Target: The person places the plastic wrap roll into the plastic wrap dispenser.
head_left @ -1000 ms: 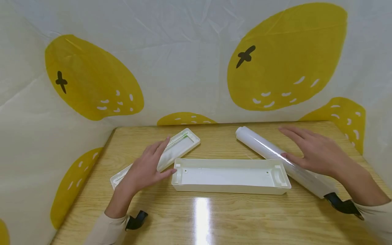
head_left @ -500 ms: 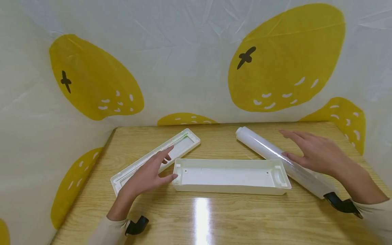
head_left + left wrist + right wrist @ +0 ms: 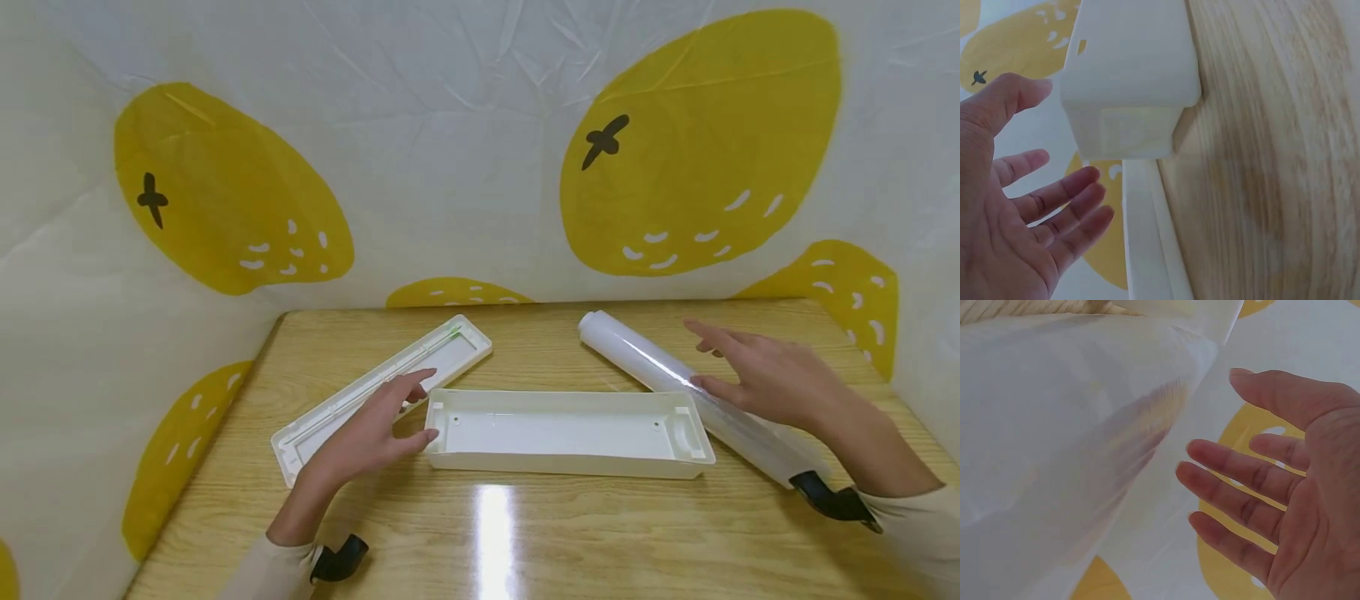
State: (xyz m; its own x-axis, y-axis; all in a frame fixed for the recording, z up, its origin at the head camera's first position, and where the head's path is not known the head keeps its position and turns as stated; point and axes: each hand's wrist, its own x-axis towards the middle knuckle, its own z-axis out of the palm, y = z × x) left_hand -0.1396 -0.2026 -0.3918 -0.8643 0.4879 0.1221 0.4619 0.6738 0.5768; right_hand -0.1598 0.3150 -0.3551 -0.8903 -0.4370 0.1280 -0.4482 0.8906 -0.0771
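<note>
A long white plastic box (image 3: 562,465) lies open side up on the wooden table. My left hand (image 3: 367,433) hovers at its left end, fingers loosely bent and apart, holding nothing; the left wrist view shows a gap between thumb and box (image 3: 1129,69). Behind that hand a long white lid (image 3: 450,354) with a thin green-tipped strip lies slanted, inner side up, partly covered by the hand. At right, a roll of cling film (image 3: 637,350) lies diagonally. Over it is my right hand (image 3: 780,375), relaxed; in the right wrist view its fingers stand apart from the film roll (image 3: 1072,437).
A white sheet with yellow fruit prints (image 3: 697,150) hangs behind and at the sides of the wooden table (image 3: 600,542). Black camera mounts (image 3: 341,558) stick out below both wrists. The roll's upper side runs behind the box's right end.
My left hand has shifted slightly down and to the right, uncovering more of the lid, and its fingers have bent more. The right hand has barely moved. Box and roll lie still.
</note>
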